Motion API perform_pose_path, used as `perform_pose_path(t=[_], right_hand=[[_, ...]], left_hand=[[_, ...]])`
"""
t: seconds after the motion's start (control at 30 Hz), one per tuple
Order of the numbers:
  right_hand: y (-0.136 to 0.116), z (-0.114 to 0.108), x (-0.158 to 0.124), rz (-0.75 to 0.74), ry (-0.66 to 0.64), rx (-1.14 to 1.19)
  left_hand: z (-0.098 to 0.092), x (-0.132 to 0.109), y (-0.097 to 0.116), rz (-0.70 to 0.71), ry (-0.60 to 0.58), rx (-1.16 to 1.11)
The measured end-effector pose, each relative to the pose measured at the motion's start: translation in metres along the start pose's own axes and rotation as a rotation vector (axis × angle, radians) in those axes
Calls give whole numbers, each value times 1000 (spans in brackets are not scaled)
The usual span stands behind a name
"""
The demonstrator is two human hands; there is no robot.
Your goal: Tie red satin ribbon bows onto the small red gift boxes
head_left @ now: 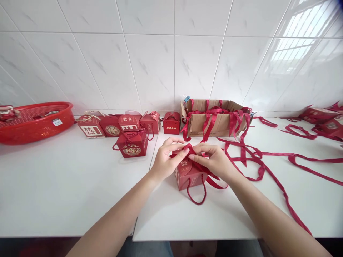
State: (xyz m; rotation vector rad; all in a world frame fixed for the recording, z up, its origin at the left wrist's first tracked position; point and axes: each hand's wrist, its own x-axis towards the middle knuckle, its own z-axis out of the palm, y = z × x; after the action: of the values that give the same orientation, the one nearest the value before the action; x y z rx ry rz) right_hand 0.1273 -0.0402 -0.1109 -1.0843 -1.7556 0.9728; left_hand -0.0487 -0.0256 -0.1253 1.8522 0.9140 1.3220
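A small red gift box [184,175] with pale printed characters stands on the white table, its twisted cord handle [197,203] hanging down the near side. Over its top, my left hand [171,156] and my right hand [213,159] meet, thumbs and fingertips pinching a red ribbon [189,147] formed into a loop. Both hands are closed on this ribbon. Its loose ends trail off the box to the right, under my right hand. My fingers hide part of the box's top and the middle of the ribbon.
Several finished-looking red boxes [133,144] stand at the back left, beside a red plastic basket [40,123]. Behind my hands is a cardboard box [214,125] draped with ribbons. Long ribbon strands [278,185] sprawl rightward toward more red boxes [320,116]. A white tiled wall [150,67] bounds the table.
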Motion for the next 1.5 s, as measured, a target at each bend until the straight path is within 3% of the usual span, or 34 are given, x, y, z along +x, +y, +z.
perform_pose_path(t=[0.17,0.33,0.47,0.6,0.67,0.77,0.97,1.1,1.23,1.33,1.43,1.5], right_hand=[[2,2,-2,35,-15,70],[6,4,-5,88,-35,172],[6,3,-6,100,-69,213],[4,0,-7,104,-117,286],[3,-1,-6,132,-128,337],[-1,0,-5,186,-78,344],[-3,14,0,173,94,-16],[-2,17,0,56,68,-144],[-3,9,-3,55,-81,-57],[-2,6,-4,56,-74,-5],[1,7,-4,58,9,2],[2,9,-3,67,23,36]], left_hand=[[-7,1,3,47,-52,25],[-26,6,4,73,-149,333],[-34,8,-2,-95,-333,399],[-34,7,-12,-322,-337,383],[-36,8,-14,-354,-302,436],[-43,12,-9,-284,-264,527],[-53,24,30,-36,-437,387],[-36,38,43,80,-447,453],[-14,53,35,106,-456,519],[-5,54,24,157,-342,576],[-4,44,15,201,65,626],[-6,35,13,120,182,559]])
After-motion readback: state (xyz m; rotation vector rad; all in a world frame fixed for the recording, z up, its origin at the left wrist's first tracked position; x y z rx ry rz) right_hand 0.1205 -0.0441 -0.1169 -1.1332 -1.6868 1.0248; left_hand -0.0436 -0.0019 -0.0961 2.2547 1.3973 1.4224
